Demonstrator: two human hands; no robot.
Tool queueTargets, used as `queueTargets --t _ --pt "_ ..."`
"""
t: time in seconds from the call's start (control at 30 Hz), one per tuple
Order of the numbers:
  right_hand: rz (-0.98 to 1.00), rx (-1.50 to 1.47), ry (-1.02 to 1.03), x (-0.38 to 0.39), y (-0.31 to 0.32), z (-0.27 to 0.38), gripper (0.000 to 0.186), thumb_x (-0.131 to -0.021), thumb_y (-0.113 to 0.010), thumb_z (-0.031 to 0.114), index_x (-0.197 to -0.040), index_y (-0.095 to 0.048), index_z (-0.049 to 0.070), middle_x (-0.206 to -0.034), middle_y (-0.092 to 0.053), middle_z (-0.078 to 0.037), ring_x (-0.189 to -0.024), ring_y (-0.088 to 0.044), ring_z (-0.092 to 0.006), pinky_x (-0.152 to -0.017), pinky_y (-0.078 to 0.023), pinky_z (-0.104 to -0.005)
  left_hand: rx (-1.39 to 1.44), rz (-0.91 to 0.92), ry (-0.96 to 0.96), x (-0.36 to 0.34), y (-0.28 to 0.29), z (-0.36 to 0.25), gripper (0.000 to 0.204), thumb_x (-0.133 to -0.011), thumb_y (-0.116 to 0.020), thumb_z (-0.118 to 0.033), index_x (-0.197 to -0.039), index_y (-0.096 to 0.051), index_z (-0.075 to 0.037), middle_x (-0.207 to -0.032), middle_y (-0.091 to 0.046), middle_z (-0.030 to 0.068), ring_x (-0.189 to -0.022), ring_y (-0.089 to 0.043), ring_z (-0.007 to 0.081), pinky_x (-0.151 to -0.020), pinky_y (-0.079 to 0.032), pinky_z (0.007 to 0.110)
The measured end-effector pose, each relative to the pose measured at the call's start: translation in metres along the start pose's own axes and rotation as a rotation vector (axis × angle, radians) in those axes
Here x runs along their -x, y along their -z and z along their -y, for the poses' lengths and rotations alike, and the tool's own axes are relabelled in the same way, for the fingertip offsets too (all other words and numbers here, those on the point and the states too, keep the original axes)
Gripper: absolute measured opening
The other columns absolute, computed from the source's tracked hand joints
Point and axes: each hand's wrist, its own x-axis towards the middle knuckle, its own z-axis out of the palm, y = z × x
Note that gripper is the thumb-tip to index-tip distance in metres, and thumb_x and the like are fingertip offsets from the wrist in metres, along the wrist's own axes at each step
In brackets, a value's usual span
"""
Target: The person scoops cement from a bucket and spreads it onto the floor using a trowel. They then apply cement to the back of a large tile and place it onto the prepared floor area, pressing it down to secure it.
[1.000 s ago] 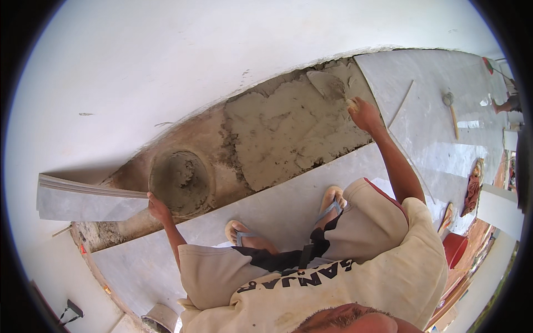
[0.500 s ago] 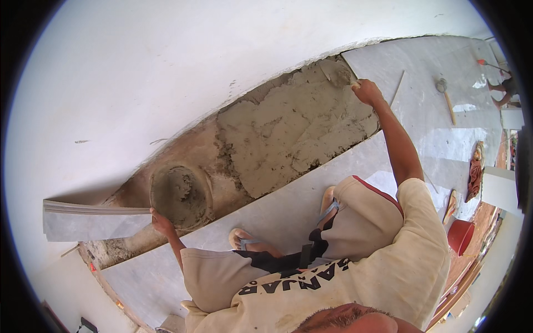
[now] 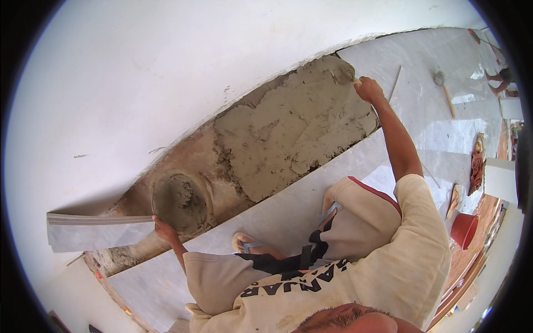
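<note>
My right hand (image 3: 368, 89) grips the handle of a trowel (image 3: 344, 71), its blade smeared with mortar. The blade lies at the far right end of a spread bed of wet grey mortar (image 3: 294, 122), beside the edge of a laid grey tile. My left hand (image 3: 165, 230) is closed at the near left rim of a round bucket (image 3: 206, 213), partly filled with mortar. Its fingers are partly hidden. The bucket stands on the bare brown floor strip left of the mortar bed, with a stack of grey tiles (image 3: 100, 236) next to it.
A white wall (image 3: 139, 72) borders the strip. Laid grey tiles (image 3: 222, 244) lie under my sandalled feet. To the right are a mallet (image 3: 446, 94), a thin strip (image 3: 396, 84), a loose sandal (image 3: 453, 200), a brown cloth (image 3: 476, 171) and a red bucket (image 3: 464, 230). Another person's limbs (image 3: 498, 83) show at far right.
My right hand has drawn the trowel slightly right, toward the laid tile's edge. My left hand stays at the bucket's rim. The whole view has shifted a little.
</note>
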Motion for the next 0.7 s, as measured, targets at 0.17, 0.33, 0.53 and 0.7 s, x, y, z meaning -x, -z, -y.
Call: queueTargets --t 0.17,0.33,0.53,0.7 --pt "0.081 -0.026 -0.008 -0.005 -0.004 0.003 0.049 -0.092 -0.050 0.039 -0.122 -0.063 0.002 -0.119 -0.065 -0.023 -0.113 -0.060 -0.0398 -0.098 -0.047 -0.0481 -0.074 -0.003 0.054 -0.001 0.001 -0.003 0.067 -0.102 -0.043 -0.052 -0.116 -0.065 0.010 -0.109 -0.070 0.0222 -0.096 -0.065 0.0317 -0.085 -0.049 0.042" --pt "0.034 -0.057 0.075 0.028 -0.017 0.001 0.048 -0.093 -0.050 0.039 -0.122 -0.063 0.002 -0.116 -0.066 -0.024 -0.110 -0.062 -0.0410 -0.095 -0.048 -0.0496 -0.079 -0.016 0.033 0.005 0.000 -0.010 0.067 -0.102 -0.042 -0.051 -0.117 -0.064 0.011 -0.110 -0.069 0.0235 -0.097 -0.064 0.0327 -0.085 -0.049 0.043" --pt "-0.010 -0.009 0.022 0.005 -0.009 0.005 0.046 -0.092 -0.051 0.038 -0.119 -0.063 0.003 -0.113 -0.067 -0.023 -0.110 -0.062 -0.0395 -0.094 -0.049 -0.0494 -0.051 0.000 0.049 -0.004 0.005 -0.001 0.071 -0.100 -0.041 -0.055 -0.119 -0.064 0.009 -0.113 -0.067 0.0286 -0.103 -0.063 0.0419 -0.089 -0.047 0.048" --pt "-0.030 -0.009 -0.019 -0.005 -0.017 0.003 0.047 -0.092 -0.051 0.038 -0.119 -0.063 0.001 -0.113 -0.067 -0.024 -0.111 -0.062 -0.0396 -0.095 -0.049 -0.0494 -0.029 0.004 0.035 0.001 0.004 -0.002 0.068 -0.101 -0.042 -0.052 -0.117 -0.064 0.011 -0.111 -0.068 0.0263 -0.100 -0.064 0.0376 -0.087 -0.048 0.046"
